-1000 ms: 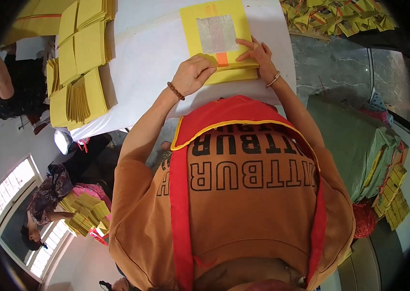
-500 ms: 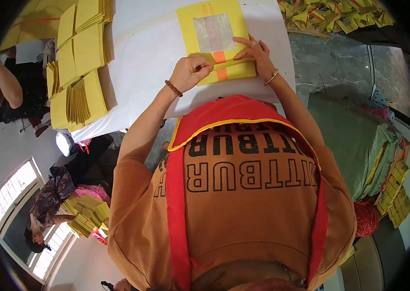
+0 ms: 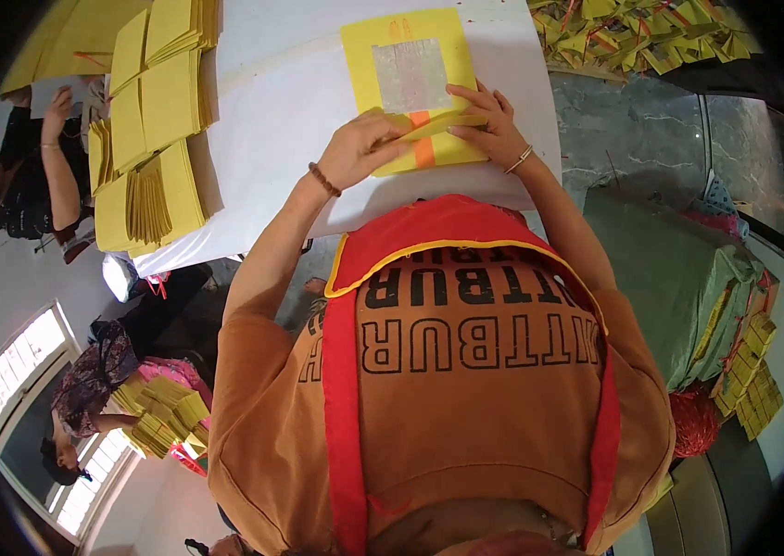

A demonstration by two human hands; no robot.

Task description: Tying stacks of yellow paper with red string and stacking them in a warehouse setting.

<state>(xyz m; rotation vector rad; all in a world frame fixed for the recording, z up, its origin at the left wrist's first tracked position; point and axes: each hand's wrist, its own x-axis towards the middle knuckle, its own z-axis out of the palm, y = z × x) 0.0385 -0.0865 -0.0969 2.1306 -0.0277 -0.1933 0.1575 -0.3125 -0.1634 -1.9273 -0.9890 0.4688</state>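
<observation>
A yellow paper sheet [image 3: 460,67] with a silvery square [image 3: 409,74] and an orange stripe lies on the white-covered table in front of me. Along its near part, a narrow folded strip stands up a little from the sheet. My left hand [image 3: 361,151] pinches the left end of this strip, its fingers bent around the paper. At the other end, my right hand [image 3: 496,132] has the strip between its thumb and fingers, the fingertips resting on the sheet. Exact fingertip contact is partly hidden.
Stacks of yellow folded paper [image 3: 165,93] stand along the table's left side. A heap of yellow and orange paper pieces [image 3: 642,32] lies at the far right. A green covered bundle [image 3: 656,278] is to my right. Two other people [image 3: 63,185] are at the left.
Both hands have shifted slightly nearer to me along with the folded strip. The left hand has opened its fingers a little over the strip; the right thumb now lies below it.
</observation>
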